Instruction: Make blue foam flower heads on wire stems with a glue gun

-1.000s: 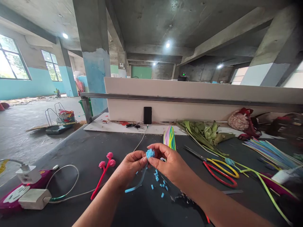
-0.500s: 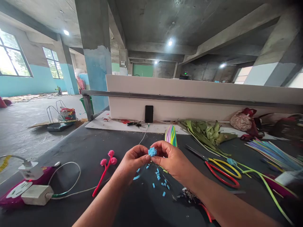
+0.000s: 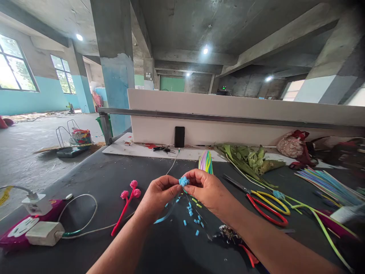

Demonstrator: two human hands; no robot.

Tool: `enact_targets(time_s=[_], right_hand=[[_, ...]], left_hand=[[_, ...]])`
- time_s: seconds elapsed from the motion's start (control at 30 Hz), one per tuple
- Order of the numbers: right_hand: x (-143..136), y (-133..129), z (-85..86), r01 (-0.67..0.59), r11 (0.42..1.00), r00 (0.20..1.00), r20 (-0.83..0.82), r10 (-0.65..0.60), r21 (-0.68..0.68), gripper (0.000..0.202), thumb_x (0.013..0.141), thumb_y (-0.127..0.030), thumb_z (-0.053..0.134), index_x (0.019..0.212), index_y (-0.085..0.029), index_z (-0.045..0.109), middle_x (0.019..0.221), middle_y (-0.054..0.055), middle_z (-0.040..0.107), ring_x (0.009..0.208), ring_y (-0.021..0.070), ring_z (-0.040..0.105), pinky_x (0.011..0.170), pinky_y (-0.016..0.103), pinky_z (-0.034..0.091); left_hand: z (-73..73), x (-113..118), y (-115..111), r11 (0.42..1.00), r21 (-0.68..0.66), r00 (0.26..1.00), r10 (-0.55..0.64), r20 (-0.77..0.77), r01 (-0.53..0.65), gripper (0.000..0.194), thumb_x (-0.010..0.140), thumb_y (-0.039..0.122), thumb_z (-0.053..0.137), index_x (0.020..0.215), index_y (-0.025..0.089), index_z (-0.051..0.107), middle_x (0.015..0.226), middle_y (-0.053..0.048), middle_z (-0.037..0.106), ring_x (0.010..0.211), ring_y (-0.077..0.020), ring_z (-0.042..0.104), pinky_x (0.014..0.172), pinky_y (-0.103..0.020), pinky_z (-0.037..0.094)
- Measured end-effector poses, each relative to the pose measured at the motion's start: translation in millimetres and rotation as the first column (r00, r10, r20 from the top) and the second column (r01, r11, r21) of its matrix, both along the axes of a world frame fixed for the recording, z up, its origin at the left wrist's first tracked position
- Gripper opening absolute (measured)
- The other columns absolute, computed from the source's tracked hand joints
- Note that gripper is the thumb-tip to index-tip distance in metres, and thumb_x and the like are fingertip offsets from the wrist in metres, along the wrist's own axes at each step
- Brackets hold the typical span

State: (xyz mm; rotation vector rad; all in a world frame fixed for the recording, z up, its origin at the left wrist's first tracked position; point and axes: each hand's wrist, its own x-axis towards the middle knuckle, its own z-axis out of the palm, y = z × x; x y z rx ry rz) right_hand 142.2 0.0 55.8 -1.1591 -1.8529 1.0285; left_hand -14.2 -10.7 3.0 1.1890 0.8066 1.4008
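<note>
A small fuzzy blue pipe-cleaner ball (image 3: 184, 181) sits between my fingertips above the dark table. My left hand (image 3: 159, 193) pinches it from the left with thumb and fingers, while my right hand (image 3: 203, 187) grips its right side. Below my left hand hangs a blue pipe-cleaner strand (image 3: 163, 219); where it joins is hidden. Short blue cuttings (image 3: 190, 210) and a few yellow-green ones lie scattered under my hands. Left of them rests a red pipe-cleaner stem (image 3: 122, 216) topped with pink balls.
Scissors (image 3: 266, 213) with red and yellow handles lie right. Pipe-cleaner bundles (image 3: 205, 163), green leaves (image 3: 251, 160) and an upright phone (image 3: 179, 137) are farther back. A power strip (image 3: 21, 230) with a cable stands left. A white board (image 3: 242, 106) borders the table's back.
My right fingers have shifted slightly around the blue ball, which looks a little turned. The blue strand under my left hand shows more of its length.
</note>
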Motion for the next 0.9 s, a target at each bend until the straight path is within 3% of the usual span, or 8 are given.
enact_targets(time_s=[0.17, 0.4, 0.63, 0.9], right_hand=[[-4.2, 0.3, 0.4, 0.053, 0.997, 0.996, 0.072, -0.057, 0.058, 0.013, 0.070, -0.019, 0.060, 0.083, -0.020, 0.059, 0.074, 0.000, 0.065, 0.069, 0.0139, 0.060, 0.066, 0.027, 0.048], [-2.9, 2.0, -3.0, 0.027, 0.998, 0.996, 0.087, -0.033, 0.064, 0.015, 0.070, -0.016, 0.060, 0.084, -0.020, 0.060, 0.076, 0.000, 0.065, 0.069, 0.0133, 0.060, 0.066, 0.026, 0.048], [-1.9, 0.3, -1.3, -0.005, 0.999, 1.000, 0.028, 0.006, -0.035, 0.014, 0.071, -0.012, 0.058, 0.083, -0.019, 0.060, 0.076, 0.000, 0.067, 0.072, 0.0133, 0.063, 0.069, 0.026, 0.048], [2.3, -3.1, 8.6, -0.038, 0.995, 0.995, 0.092, 0.047, -0.094, 0.024, 0.068, -0.001, 0.052, 0.082, -0.018, 0.060, 0.072, -0.002, 0.065, 0.069, 0.0110, 0.061, 0.066, 0.023, 0.046]], left_hand=[[-2.4, -1.0, 0.8, 1.000, 0.014, 0.999, 0.000, -0.041, 0.001, 0.020, 0.070, 0.032, 0.070, 0.071, 0.013, 0.064, 0.059, 0.002, 0.055, 0.056, -0.0079, 0.045, 0.054, -0.021, 0.033], [-1.5, -0.7, 0.3, 1.000, -0.004, 0.998, 0.008, -0.063, -0.008, 0.021, 0.069, 0.032, 0.070, 0.065, 0.013, 0.061, 0.056, 0.002, 0.053, 0.053, -0.0076, 0.043, 0.053, -0.021, 0.031], [1.5, 2.3, -2.1, 1.000, -0.022, 0.996, 0.014, -0.089, -0.016, 0.021, 0.070, 0.031, 0.069, 0.063, 0.014, 0.059, 0.056, 0.002, 0.054, 0.052, -0.0073, 0.042, 0.053, -0.021, 0.031], [1.1, 4.5, -3.2, 0.999, -0.028, 0.987, 0.020, -0.160, -0.025, 0.022, 0.071, 0.033, 0.067, 0.063, 0.014, 0.059, 0.058, 0.000, 0.058, 0.053, -0.0093, 0.046, 0.053, -0.023, 0.032]])
